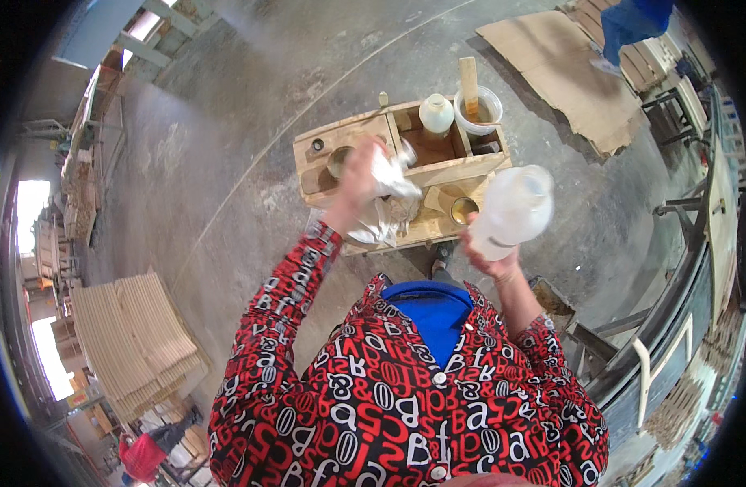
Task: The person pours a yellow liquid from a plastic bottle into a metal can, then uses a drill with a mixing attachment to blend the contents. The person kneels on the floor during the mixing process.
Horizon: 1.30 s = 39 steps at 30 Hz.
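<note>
My right hand (496, 260) is wrapped round a translucent white plastic bottle (519, 207), tilted and slightly blurred. Over the left part of a wooden tool box (446, 172), my left hand (356, 185) is closed on a crumpled white cloth (387, 180); motion smears its fingers. More cloth hangs below that hand onto a lower wooden board (428, 229). Near my right hand, a small round container (464, 211) with amber liquid stands on this board. A second white bottle (436, 115) is upright in a box compartment, beside a clear tub (488, 107) holding a flat wooden stick (469, 85).
A torn cardboard sheet (564, 77) lies on the concrete floor, far right. Stacked corrugated cardboard (137, 333) stands at left. A metal-framed bench (673, 308) runs along the right. Another person in red (145, 453) is at lower left; someone's blue clothing (633, 24) shows at upper right.
</note>
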{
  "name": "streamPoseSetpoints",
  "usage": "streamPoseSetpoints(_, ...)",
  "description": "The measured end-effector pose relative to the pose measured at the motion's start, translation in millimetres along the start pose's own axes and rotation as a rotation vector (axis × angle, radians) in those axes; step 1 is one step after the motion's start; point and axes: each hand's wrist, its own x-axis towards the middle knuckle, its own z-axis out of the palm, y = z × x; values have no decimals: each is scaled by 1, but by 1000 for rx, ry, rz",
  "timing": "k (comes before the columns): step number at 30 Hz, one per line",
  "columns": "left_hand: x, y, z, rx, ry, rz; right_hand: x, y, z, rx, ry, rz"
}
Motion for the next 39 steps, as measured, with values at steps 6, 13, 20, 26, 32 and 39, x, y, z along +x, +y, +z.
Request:
streamPoseSetpoints(6, -23, -146, 47, 420, -83, -112, -10, -74, 50, -324, -48, -153)
streamPoseSetpoints(13, -16, -103, 102, 585, -247, -93, -18, -100, 37, -389, 150, -205)
streamPoseSetpoints(20, -15, 12, 114, -287, 26, -40, 64, -89, 24, -630, 215, -94)
streamPoseSetpoints(26, 6, 22, 100, -265, 263, 156, 116, -109, 44, -1489, 293, -263)
streamPoseSetpoints(32, 45, -35, 84, 39, 362, 319, 135, -154, 95, -2303, 330, -853)
streamPoseSetpoints(39, 63, -89, 99, 373, 484, 255, 169, -166, 119, -2837, 116, -648)
